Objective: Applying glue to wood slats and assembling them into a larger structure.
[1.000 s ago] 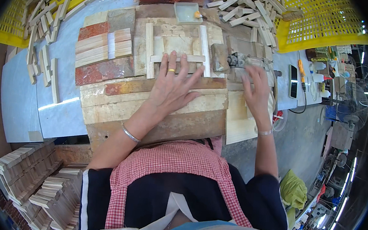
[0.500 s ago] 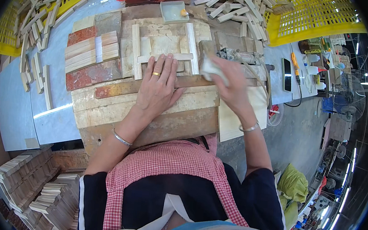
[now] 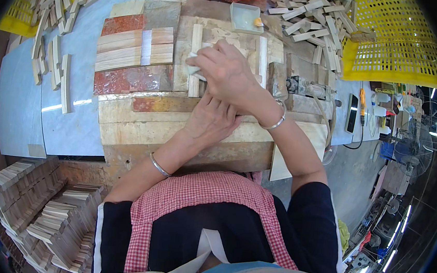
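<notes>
My right hand (image 3: 226, 72) is closed around a wadded white cloth (image 3: 195, 72), pressed against the left wooden strip (image 3: 197, 41) of an H-shaped wooden frame. Its right strip (image 3: 263, 57) stands parallel, and the crosspiece between them is mostly hidden under my hands. Lower down, my left hand (image 3: 212, 119) lies over the frame's middle, fingers stretched forward; the right hand covers their tips. The frame rests on a worn, stained board (image 3: 178, 125). Just right of the frame is a small metal clamp-like fixture (image 3: 311, 88).
Left of the frame lie joined pale wood pieces (image 3: 119, 50). A shallow clear tray (image 3: 244, 19) sits behind it. Loose sticks fill the back near yellow baskets (image 3: 393, 42). A phone (image 3: 352, 113) lies at right. Stacked wooden parts (image 3: 60, 221) stand lower left.
My right hand has crossed leftward with the cloth, from the frame's right strip to its left strip. It now partly covers my left hand. The whole view has shifted slightly.
</notes>
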A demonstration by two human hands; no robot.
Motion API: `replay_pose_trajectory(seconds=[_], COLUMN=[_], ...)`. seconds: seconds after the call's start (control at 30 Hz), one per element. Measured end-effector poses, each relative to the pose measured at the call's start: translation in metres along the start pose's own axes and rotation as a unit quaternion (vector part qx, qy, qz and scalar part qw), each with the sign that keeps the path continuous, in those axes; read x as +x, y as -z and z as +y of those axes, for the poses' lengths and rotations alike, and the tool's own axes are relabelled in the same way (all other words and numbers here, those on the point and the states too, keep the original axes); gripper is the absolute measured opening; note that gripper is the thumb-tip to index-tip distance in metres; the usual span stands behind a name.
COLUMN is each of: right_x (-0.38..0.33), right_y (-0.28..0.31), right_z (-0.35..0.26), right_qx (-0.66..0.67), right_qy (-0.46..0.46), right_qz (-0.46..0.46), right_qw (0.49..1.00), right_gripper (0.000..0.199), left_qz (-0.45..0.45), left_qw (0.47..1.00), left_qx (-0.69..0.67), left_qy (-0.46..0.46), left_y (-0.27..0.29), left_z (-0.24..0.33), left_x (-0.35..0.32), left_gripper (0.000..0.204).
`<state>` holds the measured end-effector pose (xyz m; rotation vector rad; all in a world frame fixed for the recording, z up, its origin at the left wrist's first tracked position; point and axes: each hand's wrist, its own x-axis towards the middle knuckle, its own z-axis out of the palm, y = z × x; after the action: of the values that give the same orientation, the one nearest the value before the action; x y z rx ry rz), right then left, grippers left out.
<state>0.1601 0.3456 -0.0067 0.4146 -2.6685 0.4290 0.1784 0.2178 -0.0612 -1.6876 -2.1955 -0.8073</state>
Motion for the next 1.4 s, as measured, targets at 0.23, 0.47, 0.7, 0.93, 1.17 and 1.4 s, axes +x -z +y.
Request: replay_pose_trajectory(seconds=[0.23, 0.47, 0.7, 0.93, 1.17, 1.4], right_x=[-0.008, -0.121, -0.266, -0.261, -0.270, -0.268], right_y=[0.031, 0.142, 0.114, 0.095, 0.088, 0.090], right_z=[-0.013, 0.020, -0.004, -0.032, -0.022, -0.021], right_qx=[0.004, 0.362, -0.027, -0.161, -0.178, -0.149], right_qy=[0.014, -0.438, -0.437, -0.425, -0.408, -0.440], right_qz=[-0.131, -0.010, -0.026, 0.019, 0.032, 0.046], right_qw=[0.991, 0.823, 0.899, 0.890, 0.895, 0.885], right_gripper=[0.021, 0.022, 0.037, 0.051, 0.047, 0.048], left_qz=[-0.036, 0.071, -0.162, 0.012, 0.025, -0.072], left_qw=[0.999, 0.997, 0.985, 0.910, 0.563, 0.794], left_qx=[-0.011, -0.042, 0.044, -0.342, -0.686, -0.483], left_qy=[0.022, -0.009, 0.041, 0.234, 0.460, 0.363], left_y=[0.000, 0.016, 0.022, 0.045, 0.028, 0.029], left_z=[0.007, -0.009, -0.041, -0.013, -0.002, 0.002], left_x=[-0.007, 0.018, 0.064, 0.103, 0.068, 0.043], left_gripper=[0.039, 0.029, 0.022, 0.020, 0.031, 0.022])
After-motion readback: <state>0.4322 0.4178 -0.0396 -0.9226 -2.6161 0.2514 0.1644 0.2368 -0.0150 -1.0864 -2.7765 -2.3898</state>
